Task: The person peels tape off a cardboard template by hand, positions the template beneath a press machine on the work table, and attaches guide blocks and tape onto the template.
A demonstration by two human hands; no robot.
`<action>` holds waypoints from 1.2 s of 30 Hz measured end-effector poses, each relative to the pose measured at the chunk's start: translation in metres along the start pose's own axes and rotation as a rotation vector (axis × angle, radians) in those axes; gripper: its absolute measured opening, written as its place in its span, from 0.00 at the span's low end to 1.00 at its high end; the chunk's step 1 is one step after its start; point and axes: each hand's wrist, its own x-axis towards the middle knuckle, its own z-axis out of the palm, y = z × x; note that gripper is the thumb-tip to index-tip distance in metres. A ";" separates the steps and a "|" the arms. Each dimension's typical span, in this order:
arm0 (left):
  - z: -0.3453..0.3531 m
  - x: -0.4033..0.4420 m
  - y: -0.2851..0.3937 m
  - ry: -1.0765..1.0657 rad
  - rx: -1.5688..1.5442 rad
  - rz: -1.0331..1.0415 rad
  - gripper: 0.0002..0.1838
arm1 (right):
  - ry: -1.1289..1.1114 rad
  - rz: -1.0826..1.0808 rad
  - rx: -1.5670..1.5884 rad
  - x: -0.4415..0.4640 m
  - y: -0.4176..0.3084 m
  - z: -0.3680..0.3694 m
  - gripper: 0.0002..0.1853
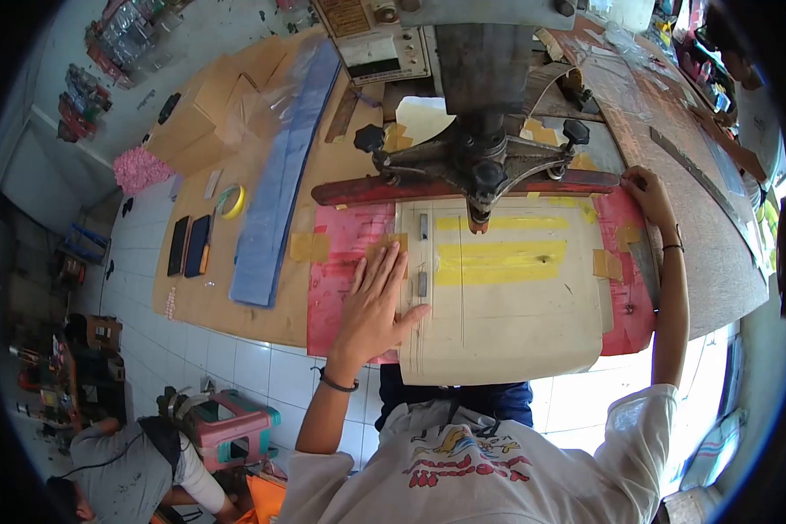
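Observation:
My left hand (373, 301) lies flat with fingers stretched, over the left edge of a beige sheet (515, 323) and the pink-red sheet (327, 297) beneath it. Yellow strips (502, 262) and two small grey metal pieces (423, 285) lie on the beige sheet. My right hand (651, 196) is at the right end of a long red bar (533, 186), its fingers bent; what they hold, if anything, is hidden. Above the sheet's far edge, a dark metal press head (480, 157) with black knobs carries the bar.
Left on the wooden table (210, 301) are a blue plastic sheet (279, 210), a yellow tape roll (231, 202), two dark flat cases (197, 244) and brown cardboard (227, 96). One person (755, 122) is at the far right, another (135, 463) at lower left near a pink-green toolbox (236, 428).

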 end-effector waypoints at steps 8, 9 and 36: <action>-0.022 0.022 -0.003 -0.081 -0.048 -0.015 0.40 | -0.003 0.021 -0.004 -0.002 -0.008 0.001 0.12; -0.023 0.029 -0.006 -0.086 -0.077 0.002 0.39 | 0.002 0.023 -0.015 -0.003 -0.009 0.001 0.12; 0.005 0.065 -0.033 -0.023 -0.060 0.242 0.42 | 0.011 0.068 -0.100 0.000 -0.009 0.006 0.13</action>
